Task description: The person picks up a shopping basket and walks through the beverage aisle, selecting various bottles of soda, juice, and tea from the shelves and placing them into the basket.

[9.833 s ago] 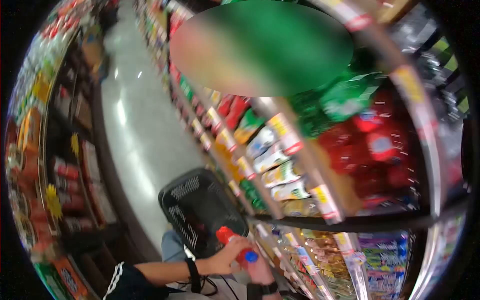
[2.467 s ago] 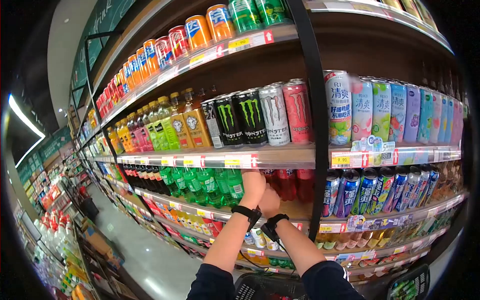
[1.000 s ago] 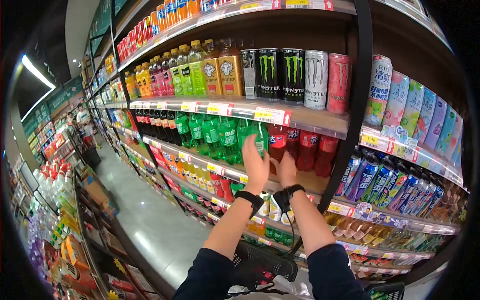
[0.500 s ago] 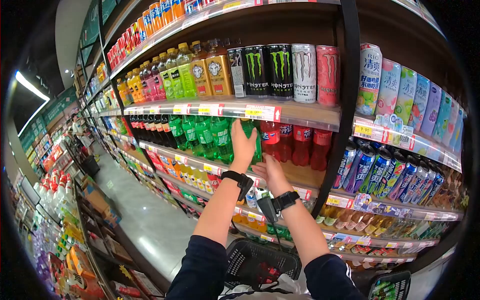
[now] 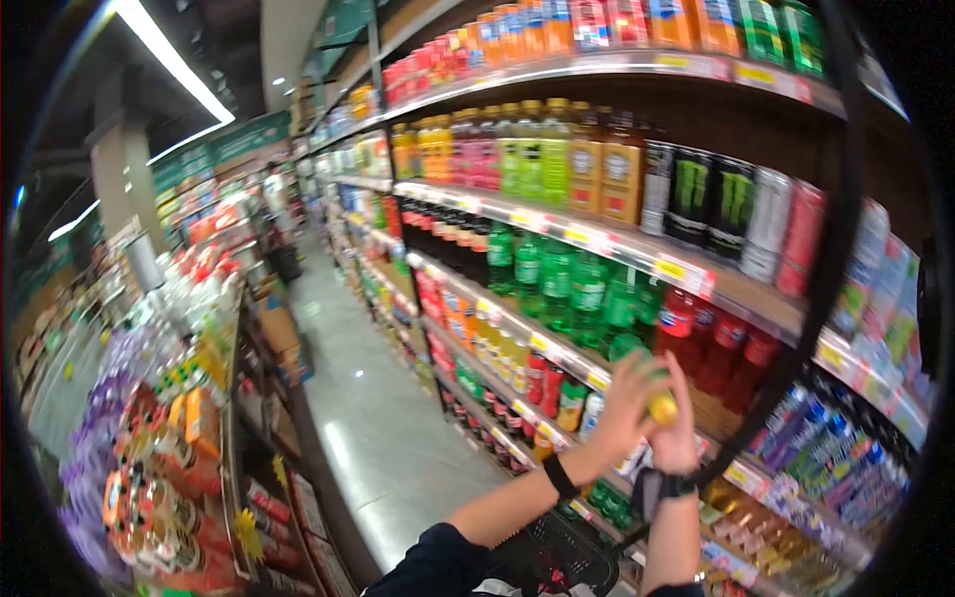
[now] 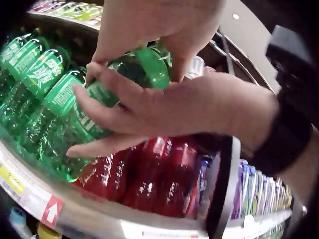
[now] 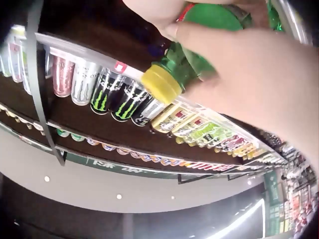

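Both hands hold a green soda bottle [image 7: 214,17] with a yellow cap [image 5: 663,408], just in front of the shelf. It is tipped over, its cap toward me in the head view. My left hand [image 5: 619,403] wraps its left side; in the right wrist view, that hand's thumb lies near the bottle's neck. On the other side, my right hand [image 5: 678,428] has its fingers [image 6: 112,117] spread and bent round the bottle in the left wrist view. Palms and fingers hide much of the bottle. Similar green bottles [image 5: 557,284] stand in a row behind, beside red bottles [image 5: 721,343].
A black shelf post [image 5: 831,269] stands right of the hands. Energy drink cans [image 5: 731,204] line the shelf above. Below my forearms is a black basket [image 5: 557,562] with something red inside. The aisle floor [image 5: 373,448] and stacked bottles [image 5: 164,497] lie left.
Half a second ago, my left hand reached among the green bottles with my right hand below. Now both hold one bottle, tipped out in front of the row. The head view has turned left.
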